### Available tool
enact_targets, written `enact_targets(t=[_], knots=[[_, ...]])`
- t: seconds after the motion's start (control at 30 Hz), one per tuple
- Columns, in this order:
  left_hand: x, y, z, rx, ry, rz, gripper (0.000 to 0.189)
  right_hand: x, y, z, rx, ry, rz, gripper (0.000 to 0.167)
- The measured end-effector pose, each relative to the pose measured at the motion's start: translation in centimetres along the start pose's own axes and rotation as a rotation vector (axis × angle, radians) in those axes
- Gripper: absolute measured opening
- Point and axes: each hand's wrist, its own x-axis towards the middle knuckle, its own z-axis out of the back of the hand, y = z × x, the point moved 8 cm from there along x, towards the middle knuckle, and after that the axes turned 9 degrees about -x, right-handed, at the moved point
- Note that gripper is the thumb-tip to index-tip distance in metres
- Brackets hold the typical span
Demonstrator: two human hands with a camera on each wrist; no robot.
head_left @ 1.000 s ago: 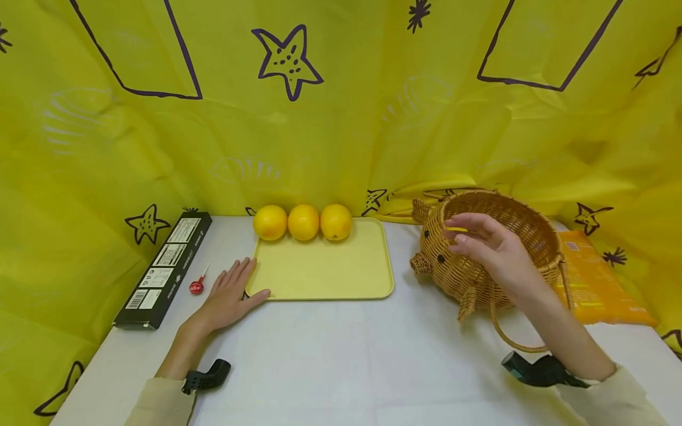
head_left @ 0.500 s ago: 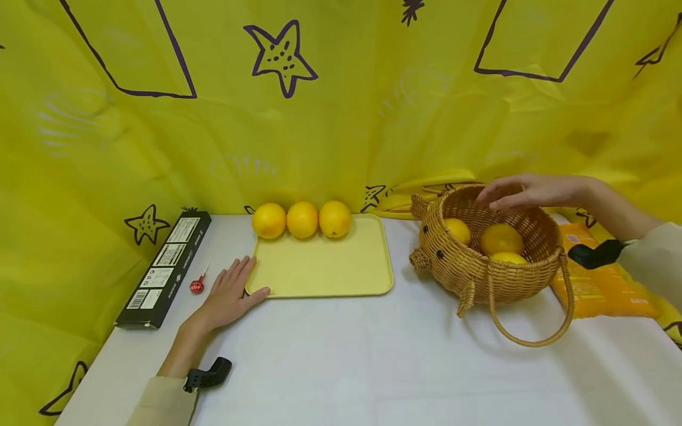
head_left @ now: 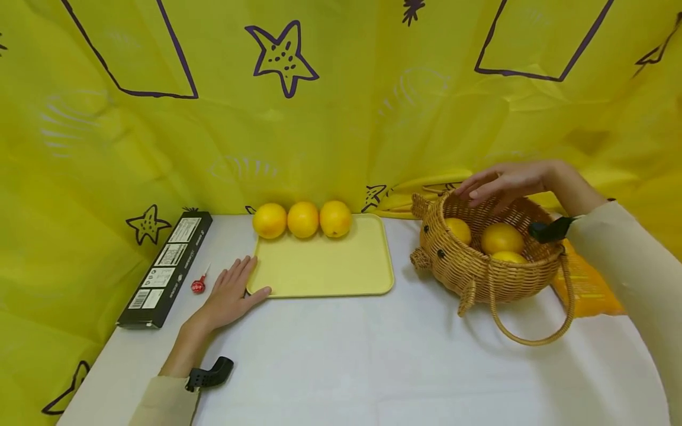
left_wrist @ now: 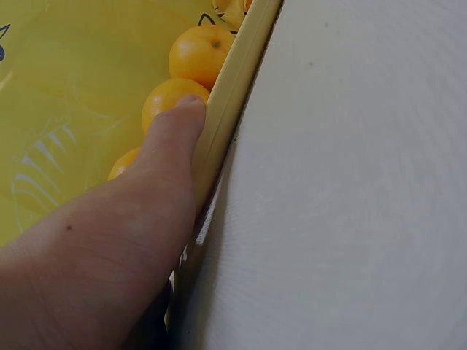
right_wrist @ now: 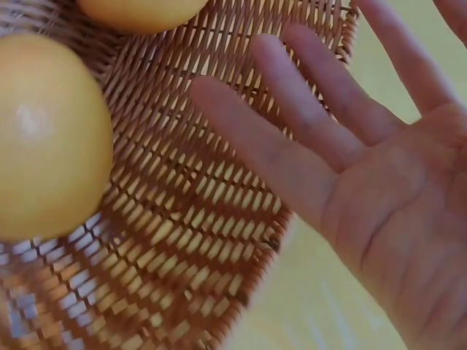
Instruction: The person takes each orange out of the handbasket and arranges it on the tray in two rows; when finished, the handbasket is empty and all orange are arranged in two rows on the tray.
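My left hand lies flat at the left edge of a pale yellow tray, fingers straight and thumb at its near corner. Three oranges sit in a row along the tray's far left side. On the right, my right hand hovers over the far rim of a pig-shaped wicker basket. Its fingers are spread and hold nothing in the right wrist view. Inside the basket are three oranges: one in the middle, one at the left and one near the front rim, partly hidden.
A long black box stands at the table's left edge, with a red lollipop beside it. Behind the basket on the right lies an orange packet, partly covered by my sleeve. The basket's handle hangs toward me. A yellow curtain closes the back.
My right hand has gone from in front of the basket to above its far rim, uncovering the oranges inside. The left hand stays put.
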Motion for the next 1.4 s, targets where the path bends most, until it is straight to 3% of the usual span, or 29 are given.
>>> enact_targets(t=[0.23,0.63,0.9,1.13,1.4], knots=[[0.0,0.0,-0.1,0.003,0.002,0.006,0.09,1.3,-1.3,-0.9,0.058,0.027,0.014,0.054],[0.0,-0.2,0.1,0.012,-0.005,0.001,0.09,3.3,-2.6,-2.7,0.206,0.071,-0.034,0.059],[-0.1,0.0,0.4,0.008,-0.013,0.001,0.09,3.8,-2.4,-2.7,0.212,0.09,-0.044,0.056],[-0.1,0.0,0.3,0.007,-0.013,-0.003,0.09,4.4,-2.9,-2.8,0.224,0.115,-0.077,0.063],[-0.1,-0.1,0.1,0.007,-0.011,0.0,0.091,4.6,-3.2,-3.0,0.214,0.121,-0.078,0.056]])
